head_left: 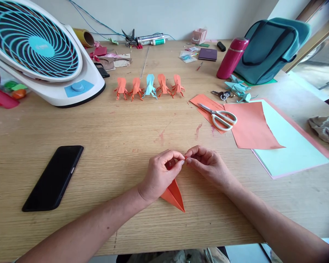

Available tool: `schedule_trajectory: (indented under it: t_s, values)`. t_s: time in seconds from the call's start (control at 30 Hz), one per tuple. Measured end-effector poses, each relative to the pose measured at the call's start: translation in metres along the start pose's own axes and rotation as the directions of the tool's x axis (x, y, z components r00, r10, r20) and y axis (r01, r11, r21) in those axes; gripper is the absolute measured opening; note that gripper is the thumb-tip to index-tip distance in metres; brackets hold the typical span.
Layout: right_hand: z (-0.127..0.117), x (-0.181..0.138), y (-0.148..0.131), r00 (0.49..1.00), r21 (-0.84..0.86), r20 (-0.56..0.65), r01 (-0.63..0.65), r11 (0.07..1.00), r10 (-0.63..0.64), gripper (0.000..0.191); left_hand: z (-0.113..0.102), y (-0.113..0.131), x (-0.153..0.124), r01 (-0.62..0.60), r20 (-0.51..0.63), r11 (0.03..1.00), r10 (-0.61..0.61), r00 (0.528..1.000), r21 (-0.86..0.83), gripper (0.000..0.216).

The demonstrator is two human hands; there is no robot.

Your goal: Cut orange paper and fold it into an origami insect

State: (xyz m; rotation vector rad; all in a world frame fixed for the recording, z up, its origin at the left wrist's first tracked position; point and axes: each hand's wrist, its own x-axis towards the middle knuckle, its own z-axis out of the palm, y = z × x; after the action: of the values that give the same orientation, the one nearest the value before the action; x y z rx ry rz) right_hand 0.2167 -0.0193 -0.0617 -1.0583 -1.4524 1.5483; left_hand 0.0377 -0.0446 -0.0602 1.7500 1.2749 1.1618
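Working over the near middle of the desk [112,135], busy with a folded orange paper piece [174,195]. Pinching a tiny orange tip at the far end with the left hand [160,177], thumb and index finger pressed together, other fingers curling loosely. Pinching at that same tip with the right hand [212,170] too, thumb and index finger closing down just beside the left fingertips. Not really telling how much paper is caught in there, way too small at this angle.

Main thing to notice, space-wise: lying mostly under and just to the near side of the left hand, so sitting closer to left than to right. Running lengthwise roughly far to near, narrowing to a sharp point toward the near edge and slanting a bit right. Meeting the right hand only up at the far tip, leaving the pointy near end clear of both hands. Hiding the middle under the left palm, so not showing how tip and body join. Hinging mostly on that little far pinch, imo.

Also seeing scissors [214,110] resting on orange paper to the far right, and a row of five paper figures [149,86] standing farther back, well apart from the hands.
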Motion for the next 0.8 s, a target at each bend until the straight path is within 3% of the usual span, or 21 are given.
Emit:
schedule_trajectory:
  t_s: [0.23, 0.37, 0.53, 0.67, 0.8]
  values:
    - [0.003, 0.0, 0.004, 0.999, -0.057, -0.019, 0.03, 0.998, -0.031, 0.027, 0.001, 0.001, 0.001, 0.029, 0.005, 0.998, -0.028, 1.0, -0.06, 0.012]
    - [0.007, -0.003, 0.001, 0.995, -0.117, -0.043, 0.088, 0.989, -0.093, 0.024, -0.002, 0.001, 0.002, 0.043, -0.003, 0.999, -0.043, 0.999, -0.008, 0.017]
    - [0.008, -0.006, -0.006, 0.982, -0.238, -0.071, 0.154, 0.959, -0.176, 0.016, -0.011, 0.002, 0.002, 0.026, 0.089, 0.999, -0.028, 0.996, 0.03, 0.015]
    - [0.006, -0.005, -0.007, 0.984, -0.222, -0.087, 0.134, 0.966, -0.157, 0.015, -0.013, 0.003, 0.001, 0.053, 0.071, 0.999, -0.054, 0.996, 0.01, 0.013]
    - [0.006, -0.005, -0.003, 0.993, -0.173, -0.026, 0.109, 0.979, -0.115, 0.017, -0.013, 0.004, 0.001, 0.046, 0.054, 0.999, -0.045, 0.998, -0.011, 0.013]
